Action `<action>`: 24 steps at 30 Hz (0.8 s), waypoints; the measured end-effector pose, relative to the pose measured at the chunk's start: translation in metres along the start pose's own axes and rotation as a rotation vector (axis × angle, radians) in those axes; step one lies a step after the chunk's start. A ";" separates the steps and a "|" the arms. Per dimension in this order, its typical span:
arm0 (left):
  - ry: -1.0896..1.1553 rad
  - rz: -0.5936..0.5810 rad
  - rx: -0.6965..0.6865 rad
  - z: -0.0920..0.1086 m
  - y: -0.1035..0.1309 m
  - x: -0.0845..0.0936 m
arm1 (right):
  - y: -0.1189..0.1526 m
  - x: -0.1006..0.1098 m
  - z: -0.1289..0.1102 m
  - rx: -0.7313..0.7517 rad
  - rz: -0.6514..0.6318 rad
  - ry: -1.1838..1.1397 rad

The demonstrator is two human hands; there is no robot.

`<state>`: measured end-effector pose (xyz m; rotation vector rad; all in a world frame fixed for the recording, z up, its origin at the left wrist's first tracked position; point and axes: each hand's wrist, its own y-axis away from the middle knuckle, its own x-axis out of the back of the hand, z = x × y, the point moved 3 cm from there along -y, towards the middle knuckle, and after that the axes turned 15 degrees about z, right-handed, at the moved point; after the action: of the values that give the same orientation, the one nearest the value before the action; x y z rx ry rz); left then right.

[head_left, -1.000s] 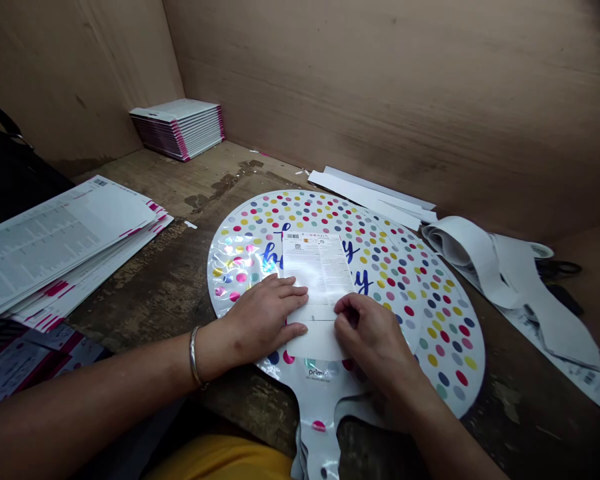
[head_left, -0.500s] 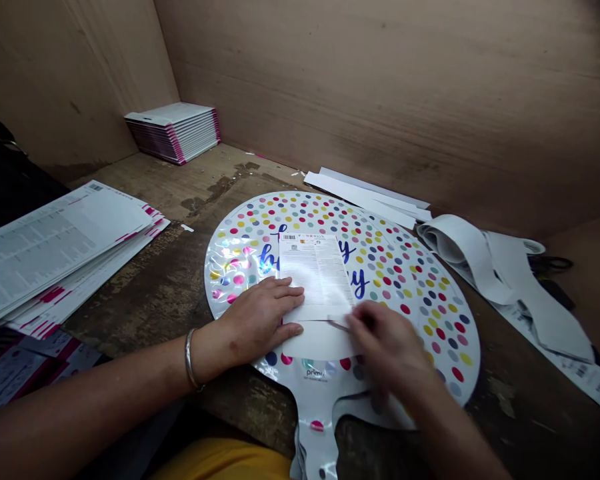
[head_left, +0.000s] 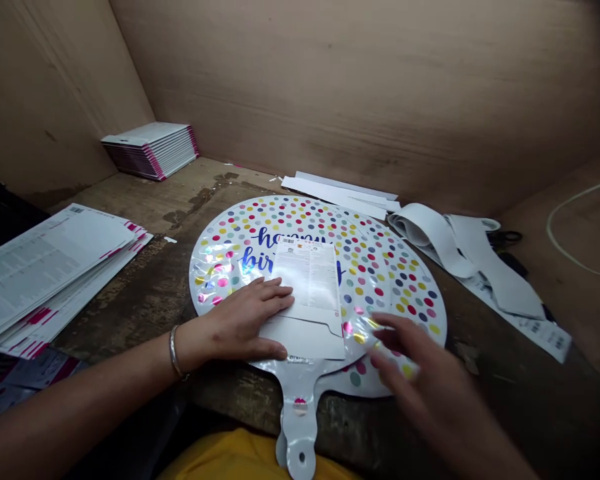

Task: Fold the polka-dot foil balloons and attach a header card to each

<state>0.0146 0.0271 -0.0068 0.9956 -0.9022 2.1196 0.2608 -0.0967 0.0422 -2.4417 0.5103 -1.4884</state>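
Polka-dotted foil balloons lie flat and overlapping on the wooden table, with "happy birthday" lettering on the top one and a neck pointing toward me. On them rests a white printed card sleeve with a flap line across its lower part. My left hand, with a silver bangle on the wrist, lies on the sleeve's left side with its fingers apart. Right of the sleeve, my right hand is lifted over the balloons, blurred, its thumb and fingers apart and nothing between them.
Flat printed cards are piled at the left. A stack of folded sleeves stands at the back left corner. White paper strips lie along the back wall. A curled label strip and dark scissors are at the right.
My right hand has come off the sleeve's lower right edge and moved right, its fingers now spread. The sleeve's flap edge lies flatter. My left hand stays on the sleeve; the view has shifted.
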 end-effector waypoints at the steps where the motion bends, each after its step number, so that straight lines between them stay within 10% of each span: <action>1: -0.008 0.001 0.009 0.000 0.001 -0.001 | -0.005 -0.019 -0.011 0.039 -0.079 -0.029; 5: -0.016 0.038 0.042 -0.006 0.005 -0.005 | -0.015 -0.062 -0.031 0.204 -0.114 -0.004; 14: -0.061 0.074 0.022 -0.007 0.004 -0.006 | -0.007 -0.068 -0.028 0.546 -0.034 -0.013; 24: -0.105 0.053 -0.005 -0.005 0.002 -0.005 | -0.017 -0.056 -0.031 0.335 -0.254 -0.001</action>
<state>0.0139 0.0290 -0.0138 1.1005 -0.9944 2.1241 0.2127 -0.0584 0.0171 -2.3018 -0.0541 -1.5205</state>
